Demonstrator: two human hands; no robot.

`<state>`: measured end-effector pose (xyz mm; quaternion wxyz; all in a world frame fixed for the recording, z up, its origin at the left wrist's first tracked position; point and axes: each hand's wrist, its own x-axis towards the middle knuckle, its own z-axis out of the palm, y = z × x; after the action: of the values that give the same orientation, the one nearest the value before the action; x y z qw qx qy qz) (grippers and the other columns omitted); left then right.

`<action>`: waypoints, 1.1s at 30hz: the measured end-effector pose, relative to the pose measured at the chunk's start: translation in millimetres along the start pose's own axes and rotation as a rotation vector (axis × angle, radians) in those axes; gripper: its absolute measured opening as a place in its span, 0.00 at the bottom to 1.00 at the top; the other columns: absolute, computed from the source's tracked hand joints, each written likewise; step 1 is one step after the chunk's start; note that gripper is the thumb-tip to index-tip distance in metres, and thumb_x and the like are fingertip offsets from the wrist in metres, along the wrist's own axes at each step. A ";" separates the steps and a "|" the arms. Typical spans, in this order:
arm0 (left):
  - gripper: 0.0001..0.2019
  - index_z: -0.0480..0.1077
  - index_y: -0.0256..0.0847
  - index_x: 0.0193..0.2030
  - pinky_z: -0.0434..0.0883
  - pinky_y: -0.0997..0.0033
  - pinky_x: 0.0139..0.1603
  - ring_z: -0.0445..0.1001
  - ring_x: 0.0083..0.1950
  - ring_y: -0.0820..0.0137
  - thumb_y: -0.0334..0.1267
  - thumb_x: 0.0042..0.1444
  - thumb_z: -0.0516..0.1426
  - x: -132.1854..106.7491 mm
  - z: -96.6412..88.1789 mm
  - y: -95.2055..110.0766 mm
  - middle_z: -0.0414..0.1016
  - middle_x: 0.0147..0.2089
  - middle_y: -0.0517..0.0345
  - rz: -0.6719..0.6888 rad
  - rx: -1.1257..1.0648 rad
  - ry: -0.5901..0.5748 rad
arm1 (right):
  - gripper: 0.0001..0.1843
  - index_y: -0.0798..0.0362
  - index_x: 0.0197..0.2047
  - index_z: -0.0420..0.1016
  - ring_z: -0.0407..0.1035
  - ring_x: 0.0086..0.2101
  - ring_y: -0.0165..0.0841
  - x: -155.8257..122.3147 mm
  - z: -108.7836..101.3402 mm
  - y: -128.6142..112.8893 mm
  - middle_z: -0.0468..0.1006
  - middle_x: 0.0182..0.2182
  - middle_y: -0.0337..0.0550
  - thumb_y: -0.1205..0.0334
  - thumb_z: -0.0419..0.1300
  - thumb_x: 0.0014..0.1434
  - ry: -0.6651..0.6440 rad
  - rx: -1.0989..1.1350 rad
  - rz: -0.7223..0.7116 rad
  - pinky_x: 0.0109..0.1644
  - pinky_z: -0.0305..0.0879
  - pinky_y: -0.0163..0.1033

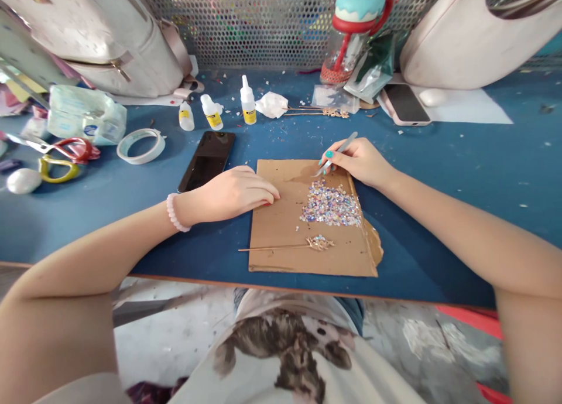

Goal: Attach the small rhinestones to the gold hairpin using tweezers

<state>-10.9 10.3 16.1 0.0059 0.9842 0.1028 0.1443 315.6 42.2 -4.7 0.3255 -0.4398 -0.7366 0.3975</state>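
Note:
My right hand [357, 161] is closed around silver tweezers [340, 152], whose tip points down at the upper right part of a brown cardboard sheet [281, 216]. Just below that tip lies a spread of small shiny rhinestones [331, 205] in mixed colours. My left hand [241, 190] lies across the sheet's left edge with bent fingers, and I see nothing held in it. Along the lower part of the cardboard rests a gold hair stick [298, 246], its branched right end dotted with stones. The undersides of my left fingers are hidden.
A black phone [208, 158] lies beside my left hand. Behind stand small glue bottles [248, 102], near more gold sticks [316, 111]. Tape [141, 146] and scissors [59, 167] are at left. A cup [346, 41], bags and a second phone [406, 105] line the back.

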 end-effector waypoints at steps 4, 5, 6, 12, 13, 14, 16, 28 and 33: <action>0.15 0.76 0.42 0.48 0.68 0.65 0.47 0.83 0.49 0.69 0.37 0.77 0.47 0.5 0.4 -0.2 0.83 0.55 0.58 0.003 0.000 0.007 | 0.33 0.51 0.33 0.81 0.69 0.27 0.30 -0.5 -0.1 -1.8 0.80 0.26 0.44 0.26 0.62 0.54 0.002 -0.005 0.003 0.32 0.63 0.40; 0.15 0.76 0.42 0.49 0.68 0.65 0.47 0.83 0.49 0.69 0.36 0.77 0.47 0.7 0.4 -0.1 0.83 0.55 0.58 0.001 0.001 0.008 | 0.33 0.51 0.32 0.81 0.69 0.27 0.31 -0.6 -0.1 -2.4 0.80 0.26 0.44 0.26 0.62 0.54 0.002 -0.007 0.004 0.32 0.63 0.40; 0.15 0.76 0.42 0.49 0.68 0.65 0.47 0.83 0.49 0.69 0.36 0.77 0.47 0.9 0.5 0.2 0.83 0.54 0.58 -0.001 0.003 0.011 | 0.33 0.51 0.32 0.81 0.70 0.27 0.31 -0.6 -0.1 -2.9 0.80 0.26 0.44 0.26 0.62 0.54 0.003 -0.008 0.004 0.32 0.63 0.41; 0.15 0.76 0.41 0.48 0.65 0.65 0.41 0.83 0.48 0.70 0.34 0.76 0.47 1.5 1.7 1.8 0.84 0.54 0.58 -0.012 0.020 0.023 | 0.31 0.50 0.32 0.81 0.70 0.28 0.32 -0.3 -0.2 -3.9 0.80 0.26 0.45 0.27 0.64 0.54 0.000 -0.015 0.006 0.33 0.66 0.41; 0.15 0.76 0.41 0.48 0.64 0.65 0.41 0.83 0.48 0.70 0.34 0.76 0.48 1.6 1.7 2.0 0.84 0.54 0.58 -0.011 0.022 0.024 | 0.31 0.51 0.32 0.81 0.70 0.28 0.32 -0.1 -0.2 -3.6 0.80 0.26 0.45 0.27 0.63 0.54 0.000 -0.015 0.006 0.33 0.66 0.41; 0.15 0.76 0.41 0.47 0.64 0.65 0.40 0.83 0.47 0.70 0.34 0.76 0.48 1.7 1.6 2.1 0.84 0.54 0.59 -0.010 0.024 0.025 | 0.31 0.51 0.32 0.81 0.71 0.28 0.32 0.0 -0.3 -3.2 0.80 0.27 0.45 0.28 0.63 0.54 -0.001 -0.016 0.005 0.33 0.66 0.41; 0.14 0.76 0.41 0.47 0.64 0.66 0.40 0.82 0.46 0.70 0.34 0.76 0.48 1.9 0.9 2.1 0.84 0.54 0.59 -0.008 0.024 0.024 | 0.31 0.51 0.32 0.81 0.71 0.28 0.32 0.2 -0.4 -2.2 0.80 0.27 0.45 0.28 0.63 0.55 -0.001 -0.015 0.002 0.33 0.67 0.41; 0.13 0.76 0.41 0.46 0.67 0.66 0.42 0.83 0.47 0.70 0.36 0.76 0.49 -1.1 1.5 -3.6 0.83 0.54 0.57 0.022 -0.032 0.042 | 0.33 0.50 0.35 0.81 0.71 0.27 0.31 -2.1 -1.1 -4.4 0.80 0.26 0.44 0.26 0.62 0.54 0.026 -0.012 -0.015 0.32 0.66 0.40; 0.12 0.76 0.41 0.48 0.69 0.66 0.42 0.84 0.47 0.69 0.36 0.75 0.51 -0.5 2.5 -2.6 0.84 0.53 0.57 0.017 -0.045 0.070 | 0.28 0.48 0.34 0.82 0.76 0.31 0.36 -4.4 -3.3 -9.0 0.83 0.29 0.45 0.29 0.67 0.51 0.048 -0.040 -0.017 0.38 0.71 0.45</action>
<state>-11.2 12.7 13.5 0.0231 0.9790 0.0914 0.1810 316.6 36.6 4.1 0.3376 -0.4493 -0.7402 0.3691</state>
